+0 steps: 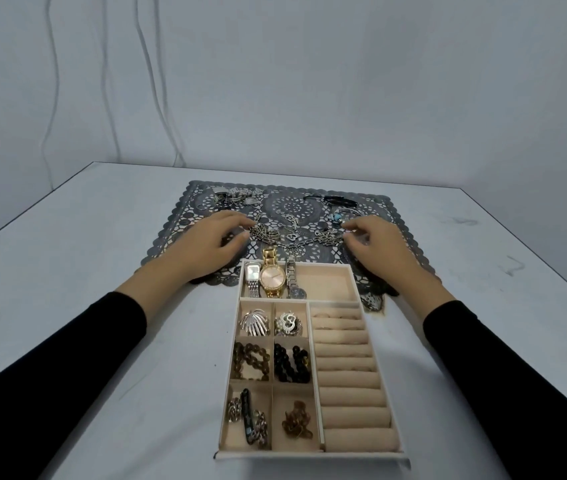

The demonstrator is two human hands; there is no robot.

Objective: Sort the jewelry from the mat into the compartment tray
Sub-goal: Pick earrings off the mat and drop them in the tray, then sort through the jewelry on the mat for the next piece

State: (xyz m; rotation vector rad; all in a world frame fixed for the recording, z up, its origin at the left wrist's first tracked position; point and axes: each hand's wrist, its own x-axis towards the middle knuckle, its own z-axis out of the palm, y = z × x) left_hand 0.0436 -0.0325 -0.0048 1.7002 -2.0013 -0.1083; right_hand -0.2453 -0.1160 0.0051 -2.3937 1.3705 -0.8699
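Note:
A dark lace mat lies on the table with jewelry on it. A silver chain necklace stretches across the mat's middle. My left hand touches its left end with fingertips pinched. My right hand pinches its right end. Silver pieces sit at the mat's far left, a black strap piece and a turquoise bead bracelet at the far right. The beige compartment tray lies nearest me, holding watches, brooches, bead bracelets and chains. Its top right compartment is empty.
The tray's right column has padded ring rolls, with a thin ring near the top. The white table ends at a wall behind the mat, where white cables hang down. Both forearms wear black sleeves.

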